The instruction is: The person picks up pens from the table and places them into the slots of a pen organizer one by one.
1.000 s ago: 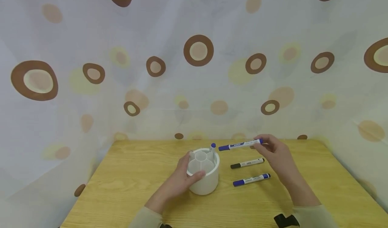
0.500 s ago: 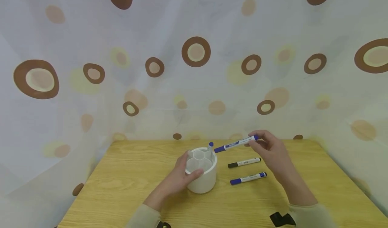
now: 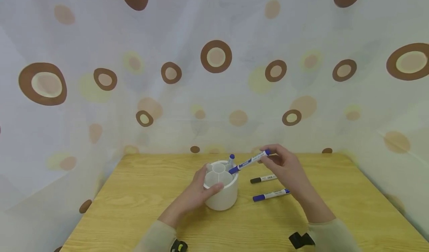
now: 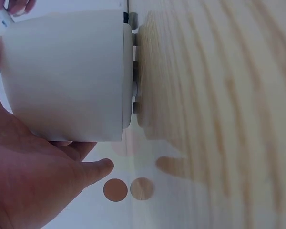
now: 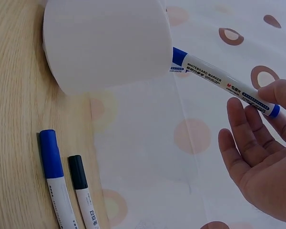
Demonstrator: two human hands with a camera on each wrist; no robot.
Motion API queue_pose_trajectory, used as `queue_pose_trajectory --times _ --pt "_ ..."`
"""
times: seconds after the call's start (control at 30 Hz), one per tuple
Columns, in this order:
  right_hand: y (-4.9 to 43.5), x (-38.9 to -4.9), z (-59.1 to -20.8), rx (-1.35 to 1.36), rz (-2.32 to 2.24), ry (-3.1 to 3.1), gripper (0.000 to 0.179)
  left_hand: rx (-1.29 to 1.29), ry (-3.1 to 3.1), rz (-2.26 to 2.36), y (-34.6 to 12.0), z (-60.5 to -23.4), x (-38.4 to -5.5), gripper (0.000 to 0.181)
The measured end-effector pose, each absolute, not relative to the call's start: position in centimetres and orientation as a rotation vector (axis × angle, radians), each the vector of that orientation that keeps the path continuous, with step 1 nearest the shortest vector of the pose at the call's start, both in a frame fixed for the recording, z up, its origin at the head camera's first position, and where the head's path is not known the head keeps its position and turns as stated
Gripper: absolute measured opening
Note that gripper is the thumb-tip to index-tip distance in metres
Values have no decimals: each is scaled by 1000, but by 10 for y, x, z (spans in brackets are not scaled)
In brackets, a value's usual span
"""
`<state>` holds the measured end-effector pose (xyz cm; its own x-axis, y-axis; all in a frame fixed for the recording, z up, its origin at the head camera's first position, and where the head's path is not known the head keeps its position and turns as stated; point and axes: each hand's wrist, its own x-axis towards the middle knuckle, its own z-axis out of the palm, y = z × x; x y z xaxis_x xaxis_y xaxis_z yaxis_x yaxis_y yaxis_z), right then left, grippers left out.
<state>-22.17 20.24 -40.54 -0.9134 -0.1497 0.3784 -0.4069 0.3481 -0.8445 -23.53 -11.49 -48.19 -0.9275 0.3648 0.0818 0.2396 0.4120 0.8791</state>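
A white round pen holder (image 3: 221, 199) with several compartments stands on the table. My left hand (image 3: 196, 192) grips its left side, thumb over the near rim and fingers round the far side. In my right hand (image 3: 285, 166), thumb and fingers pinch a blue whiteboard marker (image 3: 249, 161) near its back end. The marker slants down to the left, its blue cap just inside the holder's right rim. Another blue-ended marker (image 3: 231, 158) stands in a rear compartment. The right wrist view shows the held marker (image 5: 224, 81) with its cap end partly behind the holder (image 5: 107, 43).
On the wooden table (image 3: 140, 192), right of the holder, lie a black-capped marker (image 3: 263, 179) and a blue-capped marker (image 3: 271, 195), both partly overlapped by the right hand. Behind the table hangs a patterned curtain (image 3: 187, 95).
My right hand has moved left and tilted the blue marker more steeply, bringing its cap from beside the holder to inside the rim. The left hand keeps its grip on the holder.
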Motion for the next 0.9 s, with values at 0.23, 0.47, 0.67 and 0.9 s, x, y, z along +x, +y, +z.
queue_pose_trajectory --times 0.23,0.47,0.67,0.9 --pt "192 -227 -408 506 1580 -2403 30 495 2522 1540 -115 -483 -237 104" --pt "184 -229 -408 518 1570 -2387 34 490 2503 1563 -114 -480 -234 100" --pt "182 -231 -408 542 1572 -2375 36 473 2500 1547 -113 -480 -234 105" --pt "183 -232 -410 546 1527 -2383 37 482 2514 1558 -113 -484 -236 108"
